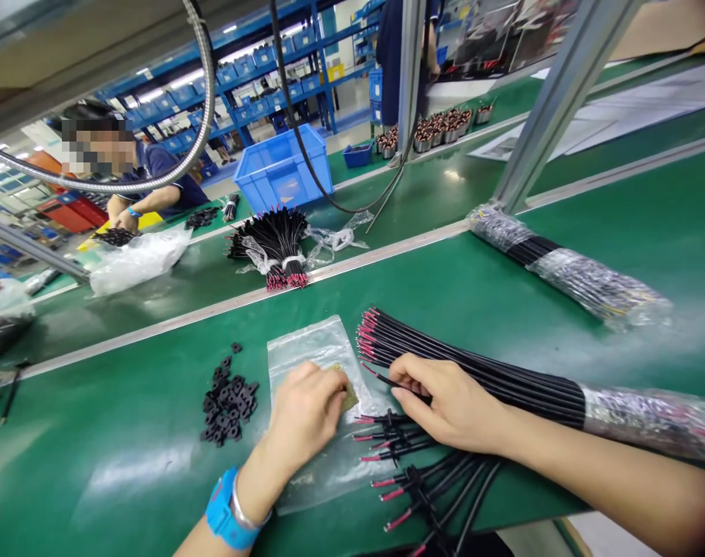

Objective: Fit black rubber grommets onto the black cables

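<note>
My right hand (445, 394) pinches a black cable (381, 376) whose stripped end shows red wire. It lies over a large bundle of similar cables (480, 371) with red tips, wrapped in plastic at the right. My left hand (309, 410) is closed, fingers bent down at a small yellowish-brown pad (348, 391) on a clear plastic bag (317, 489); whatever is between its fingertips is hidden. To its left lies a pile of small black pieces (229, 410). Below my right hand are cables with black pieces fitted near their red ends (415, 495).
A metal rail (213, 316) crosses the green bench. Behind it lie a tied cable bundle (279, 240) and a blue bin (285, 166). Another plastic-wrapped bundle (566, 263) is at the back right, beside a metal post (552, 108). A co-worker (166, 178) sits across.
</note>
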Demonstrator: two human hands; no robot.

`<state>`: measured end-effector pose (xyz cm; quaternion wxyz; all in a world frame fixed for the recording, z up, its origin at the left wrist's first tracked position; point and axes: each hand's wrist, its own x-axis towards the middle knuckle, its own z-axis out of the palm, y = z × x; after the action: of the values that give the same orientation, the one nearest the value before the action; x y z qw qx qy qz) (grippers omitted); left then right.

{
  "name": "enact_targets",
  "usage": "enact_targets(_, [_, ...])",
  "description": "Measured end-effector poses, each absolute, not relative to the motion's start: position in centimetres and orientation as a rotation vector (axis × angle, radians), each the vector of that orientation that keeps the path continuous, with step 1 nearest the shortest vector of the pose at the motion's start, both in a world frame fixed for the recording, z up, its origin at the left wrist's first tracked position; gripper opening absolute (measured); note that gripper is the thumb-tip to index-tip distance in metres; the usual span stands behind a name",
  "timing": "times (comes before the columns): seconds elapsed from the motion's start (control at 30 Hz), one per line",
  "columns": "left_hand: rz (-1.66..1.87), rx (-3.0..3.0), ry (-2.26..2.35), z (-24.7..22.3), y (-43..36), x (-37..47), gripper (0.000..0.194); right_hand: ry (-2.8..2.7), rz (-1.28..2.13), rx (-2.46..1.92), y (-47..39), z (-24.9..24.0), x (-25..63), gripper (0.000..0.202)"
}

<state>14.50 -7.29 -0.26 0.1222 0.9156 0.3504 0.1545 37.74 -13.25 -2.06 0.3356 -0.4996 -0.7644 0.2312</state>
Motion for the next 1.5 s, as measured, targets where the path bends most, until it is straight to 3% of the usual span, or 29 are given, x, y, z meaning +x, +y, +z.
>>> enact_targets(0.13, [0.277, 2.650, 1.063, -0.2, -7.7, 15.0, 0.018, -2.002, 0.617, -1.267, -13.2, -2.1, 37.7, 0.005])
enact_targets(0.33, [0.638, 1.855, 1.180, -0.9, -7.6, 15.4, 0.013, -2.071, 0.582, -1.138, -13.2, -2.1, 37.7, 0.013])
enact_targets(0.53, [0.785, 1.373, 1.106, -1.2, -8.0, 16.1, 0.022, -2.051, 0.557, -1.099, -13.0, -2.0, 37.8, 0.017])
enact_targets(0.83, [0.883, 1.279, 1.101, -0.8, -9.1, 16.6, 0.030, -2.032, 0.557, -1.107, -13.0, -2.0, 37.7, 0.018])
enact_targets(1.07, [0.866, 1.482, 1.093, -1.4, -9.6, 16.5, 0.022, -2.024, 0.562, -1.110, -13.1, -2.0, 37.7, 0.017])
enact_targets(1.23, [0.744, 1.150, 1.034, -1.4, -9.0, 16.9, 0.044, -2.032, 0.574, -1.042, -13.1, -1.9, 37.7, 0.015])
enact_targets(1.5, [0.665, 1.108, 1.029, -1.7, -8.7, 17.0, 0.036, -1.984, 0.518, -1.113, -13.3, -2.2, 37.8, 0.012])
